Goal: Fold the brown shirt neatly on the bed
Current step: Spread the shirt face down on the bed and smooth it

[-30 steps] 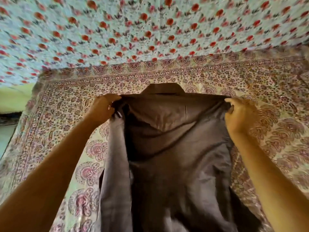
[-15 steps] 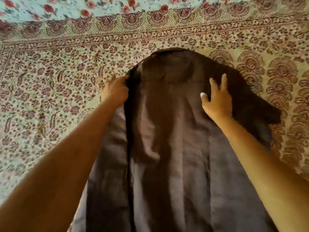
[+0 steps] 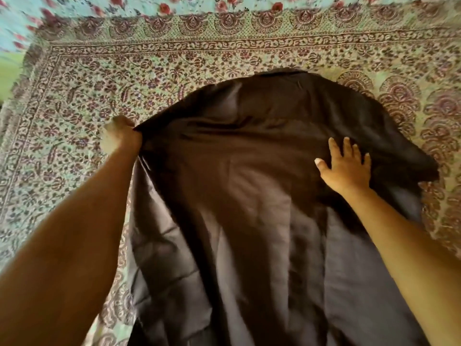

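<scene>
Fist-like left hand [image 3: 119, 138], right hand [image 3: 345, 168] splayed

Shirt spread on the bed

The brown cloth shirt [image 3: 237, 196] lies on the floral-printed bedsheet [image 3: 74, 96]; left hand [image 3: 119, 138] at its left edge, right hand [image 3: 346, 168] on its right part.

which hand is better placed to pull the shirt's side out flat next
Left, probably. The left hand is already shut on the brown shirt at its left edge, so it can tug outward. The right hand lies open and flat on the cloth, with no grip.
</scene>
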`<act>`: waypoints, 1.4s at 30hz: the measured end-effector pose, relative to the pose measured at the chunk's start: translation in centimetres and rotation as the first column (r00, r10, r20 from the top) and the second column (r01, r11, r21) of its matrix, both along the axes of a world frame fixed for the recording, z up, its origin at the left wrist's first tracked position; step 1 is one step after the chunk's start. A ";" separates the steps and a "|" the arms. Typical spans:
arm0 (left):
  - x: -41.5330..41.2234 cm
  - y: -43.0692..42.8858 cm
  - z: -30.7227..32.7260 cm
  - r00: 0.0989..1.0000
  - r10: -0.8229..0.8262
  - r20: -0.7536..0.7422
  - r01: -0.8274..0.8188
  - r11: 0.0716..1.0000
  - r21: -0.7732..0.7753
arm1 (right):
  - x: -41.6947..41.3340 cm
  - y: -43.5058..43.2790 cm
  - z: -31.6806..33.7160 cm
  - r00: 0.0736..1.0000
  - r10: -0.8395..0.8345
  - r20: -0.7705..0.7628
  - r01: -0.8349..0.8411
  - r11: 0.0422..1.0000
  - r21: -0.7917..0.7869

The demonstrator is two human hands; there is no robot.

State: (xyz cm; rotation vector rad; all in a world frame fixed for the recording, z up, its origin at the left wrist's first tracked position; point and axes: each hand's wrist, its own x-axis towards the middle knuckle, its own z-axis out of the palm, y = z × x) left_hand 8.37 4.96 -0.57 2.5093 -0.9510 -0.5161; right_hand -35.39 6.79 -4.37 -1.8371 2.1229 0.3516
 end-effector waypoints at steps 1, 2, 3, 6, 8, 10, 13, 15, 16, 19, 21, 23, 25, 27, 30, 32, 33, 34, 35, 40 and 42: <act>0.1 0.1 0.4 0.997 -0.022 0.072 0.022 1.000 -0.003 | 0.9 0.3 0.3 1.000 -0.015 0.012 0.015 1.000 -0.012; -0.5 0.5 0.8 0.991 -0.045 0.128 0.048 0.999 -0.023 | 1.9 0.9 0.6 1.000 -0.008 0.028 0.009 0.999 -0.039; -1.5 1.3 1.1 0.981 -0.085 0.173 0.091 0.996 -0.025 | 3.0 1.7 0.7 0.999 0.022 0.047 -0.018 0.997 -0.078; -4.9 5.0 1.3 0.941 -0.269 0.207 0.243 0.960 0.141 | 7.2 5.0 0.7 0.974 0.175 0.142 -0.147 0.971 -0.188; -6.1 8.1 1.0 0.940 -0.310 0.143 0.263 0.925 0.274 | 10.3 7.6 0.8 0.942 0.273 0.193 -0.227 0.946 -0.233; -6.3 11.2 0.5 0.946 -0.322 0.025 0.294 0.891 0.347 | 13.5 10.4 0.7 0.897 0.381 0.224 -0.327 0.914 -0.241; -5.0 14.7 -0.8 0.921 -0.390 -0.004 0.363 0.853 0.376 | 16.7 13.6 0.1 0.813 0.512 0.276 -0.479 0.859 -0.182; -2.7 15.6 -0.4 0.939 -0.337 -0.069 0.344 0.910 0.233 | 17.6 14.7 -0.5 0.794 0.550 0.259 -0.534 0.835 -0.133; -1.3 15.7 -0.3 0.937 -0.334 -0.105 0.348 0.916 0.197 | 17.8 14.9 -0.7 0.799 0.550 0.245 -0.539 0.834 -0.114; 1.1 16.6 0.4 0.915 -0.391 -0.095 0.402 0.883 0.244 | 19.0 15.6 -0.9 0.816 0.531 0.230 -0.522 0.847 -0.102; 0.4 17.4 0.1 0.943 -0.315 -0.110 0.333 0.905 0.265 | 19.5 16.0 -0.5 0.829 0.509 0.230 -0.499 0.860 -0.104; -1.5 18.4 -0.6 0.952 -0.277 -0.129 0.305 0.900 0.313 | 19.8 16.1 -0.1 0.838 0.508 0.199 -0.504 0.861 -0.075; -2.8 19.0 -1.1 0.961 -0.207 -0.185 0.256 0.917 0.305 | 19.8 15.8 0.0 0.841 0.509 0.183 -0.512 0.858 -0.032; -2.0 19.0 -0.8 0.913 -0.060 -0.404 0.141 0.975 0.172 | 19.7 15.3 0.2 0.843 0.507 0.180 -0.517 0.856 0.014; 3.1 19.2 0.3 0.907 0.119 -0.404 -0.112 0.993 0.041 | 19.5 15.2 0.3 0.841 0.515 0.165 -0.528 0.848 0.049; 7.3 19.6 2.3 0.955 0.251 -0.157 -0.259 0.966 -0.027 | 19.5 15.4 0.4 0.844 0.511 0.163 -0.524 0.850 0.048; 9.1 19.7 3.1 0.957 0.290 -0.025 -0.291 0.955 -0.056 | 19.6 15.5 0.4 0.847 0.506 0.164 -0.519 0.854 0.048; 10.2 19.7 3.9 0.959 0.275 0.069 -0.270 0.960 -0.072 | 19.8 15.6 0.5 0.852 0.498 0.163 -0.511 0.858 0.047; 10.7 19.5 4.3 0.967 0.219 0.132 -0.214 0.975 -0.050 | 20.0 15.8 0.5 0.859 0.486 0.160 -0.499 0.866 0.046; 5.7 21.0 1.7 0.968 -0.207 0.141 0.197 0.977 0.085 | 21.7 18.2 1.0 0.865 0.469 0.176 -0.459 0.883 -0.098; 2.9 22.4 0.3 0.893 -0.450 0.010 0.440 0.877 0.193 | 22.5 19.8 0.9 0.805 0.557 0.202 -0.536 0.830 -0.154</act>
